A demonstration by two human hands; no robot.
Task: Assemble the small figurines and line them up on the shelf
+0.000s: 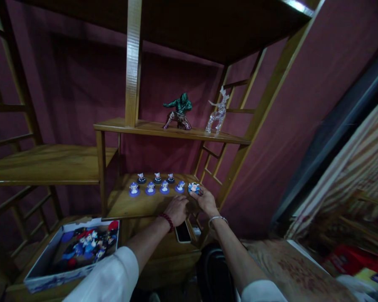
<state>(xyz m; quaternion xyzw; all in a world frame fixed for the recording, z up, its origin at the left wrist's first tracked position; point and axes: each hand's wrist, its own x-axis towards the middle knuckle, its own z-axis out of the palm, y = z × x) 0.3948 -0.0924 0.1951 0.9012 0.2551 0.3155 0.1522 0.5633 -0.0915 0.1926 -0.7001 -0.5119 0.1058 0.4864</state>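
Observation:
My right hand (207, 202) is closed on a small blue figurine (193, 187) at the right end of the front row on the lower shelf (135, 206). Its thumb and fingers grip the figurine's side. Beside it, my left hand (177, 210) rests at the shelf's front edge, fingers stretched to the right with nothing visible in them. Several white-and-purple figurines (150, 188) on round purple bases form the rest of that row. Behind them stand three figurines on dark bases, one of them a dark-based figurine (157, 178) in the middle.
A box (52, 274) of jumbled figurines sits at lower left. A phone (183, 233) lies below my left hand. Overhead, the upper shelf (151, 127) bears a green-and-bronze crouching statue (180, 110) and a clear deer (219, 112). A wooden post (132, 63) rises there.

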